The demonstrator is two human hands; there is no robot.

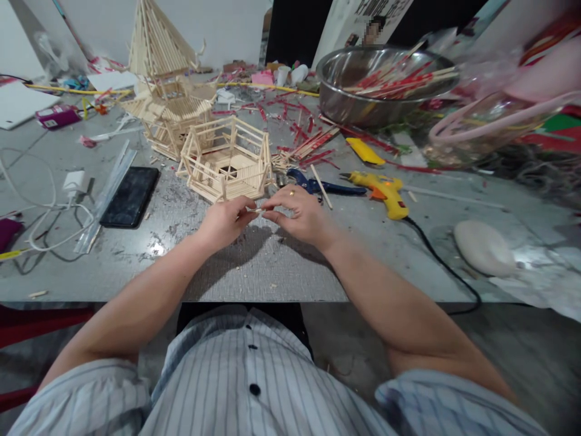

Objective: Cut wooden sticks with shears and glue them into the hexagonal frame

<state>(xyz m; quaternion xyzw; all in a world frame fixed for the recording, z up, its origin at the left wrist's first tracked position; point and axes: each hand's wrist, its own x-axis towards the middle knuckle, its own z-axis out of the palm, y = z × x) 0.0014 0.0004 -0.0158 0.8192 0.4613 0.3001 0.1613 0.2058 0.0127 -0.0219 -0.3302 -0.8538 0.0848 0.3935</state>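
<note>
My left hand (228,219) and my right hand (300,213) meet low over the table, fingertips pinched toward each other. Between them is a short piece of wooden stick (256,211), mostly covered by the fingers. Just beyond stands an open, many-sided frame of wooden sticks (227,163), railed around its rim. A taller stick-built pagoda (170,91) with a pointed roof rises behind it on the left. Dark blue cutters (338,186) lie close to my right hand, a loose stick (321,186) across them. Farther right rests a yellow glue gun (381,189) with a black cord.
A black phone (129,197) and a white charger with cable (76,183) lie on the left. At the back right, a steel basin (363,103) holds sticks in red wrappers. Red scraps (299,130) litter the table behind the frame. A white rounded object (483,245) sits near the right edge.
</note>
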